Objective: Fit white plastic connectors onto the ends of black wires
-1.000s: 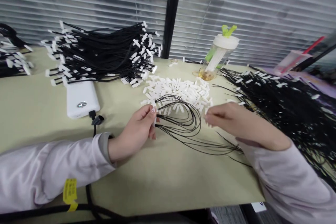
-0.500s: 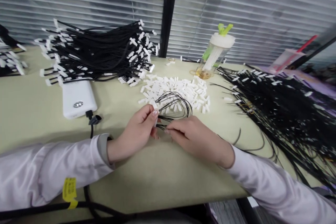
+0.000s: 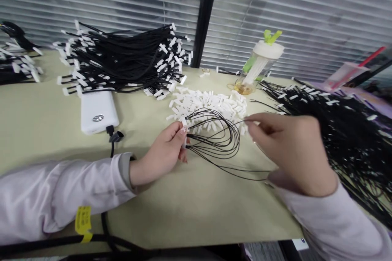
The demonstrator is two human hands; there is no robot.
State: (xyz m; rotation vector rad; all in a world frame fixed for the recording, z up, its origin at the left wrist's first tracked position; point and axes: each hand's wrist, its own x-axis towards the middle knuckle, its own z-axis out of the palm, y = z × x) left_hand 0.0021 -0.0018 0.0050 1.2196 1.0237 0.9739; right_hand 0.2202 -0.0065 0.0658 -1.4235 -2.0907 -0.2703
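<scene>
Small white plug (image 3: pixel 184 124) is held just above the table (image 3: pixel 208 208), about mid-view, right in front of a pile of loose white plugs (image 3: pixel 211 104). It's pinched btwn thumb & fingers of the left hand (image 3: pixel 163 151), w/ a bunch of black wires (image 3: pixel 214 146) coming out its right side and curling round in loops. The right hand (image 3: pixel 284 147) is bunched at the tips, w/ one thin wire (image 3: pixel 240 122) caught btwn thumb & forefinger AFAICT; whether anything else is tucked in the palm can't be told from this angle.

Handling-wise, IMO: the plug should be v. light & stiff, prob. hard plastic and a bit slick, so it's best gripped firmly by its sides w/ the wires left free. Wires look thin & springy, prob. next to no weight, easily tangled in those loops. Each is best taken near its tip; if held too far back, it'd prob. just droop or buckle. Hard yanking is best avoided, since wires could get kinked or pulled loose at the plug. FYI, a big heap of dark wires (image 3: pixel 337 126) is spread off to the right.
</scene>
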